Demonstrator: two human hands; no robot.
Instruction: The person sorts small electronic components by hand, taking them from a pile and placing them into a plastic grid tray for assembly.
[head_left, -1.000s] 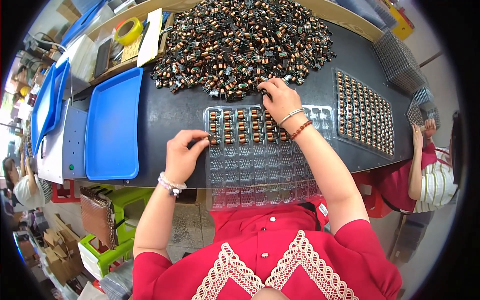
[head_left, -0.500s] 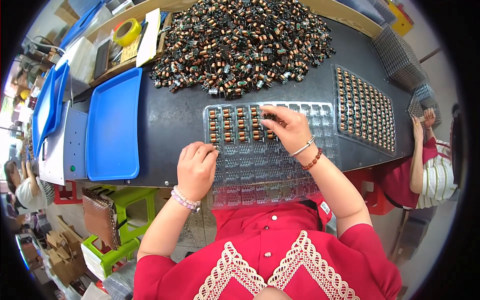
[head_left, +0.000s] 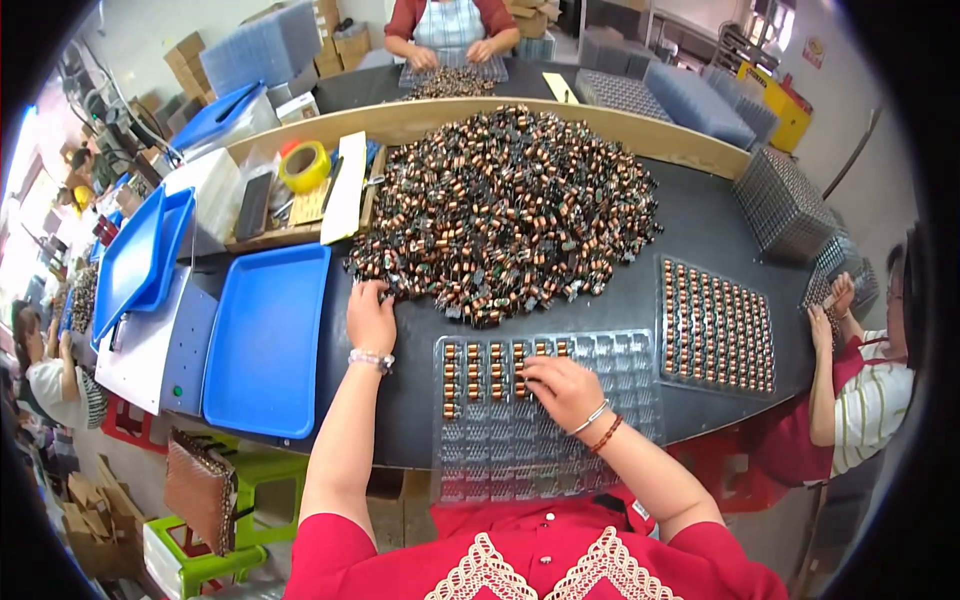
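**Both hands busy at the coil bench**

While the left hand (head_left: 371, 316) stretches out flat to the near-left edge of the big pile of copper-wound coils (head_left: 510, 210), fingers spread and fingertips dug into the loose parts, the right hand (head_left: 562, 391) sits palm down on the clear plastic tray (head_left: 520, 450) right in front of the person. Its fingers are curled close together over the upper rows of pockets, so I honestly can't tell if it's pinching a coil or just pressing one in. Same story on the left: the fingertips are buried, no way to see a grip.

That tray lies with its long axis running away from the person's body toward the pile, near end hanging over the dark table (head_left: 700, 220) edge. Only the far-left pockets are filled, with the coils standing in neat columns just left of the right hand's fingers.

Off to the right there's a second tray (head_left: 718, 327), fully loaded and turned slightly. A blue tray (head_left: 266, 340) sits left of the left wrist, and a roll of yellow tape (head_left: 304, 165) lies further back.
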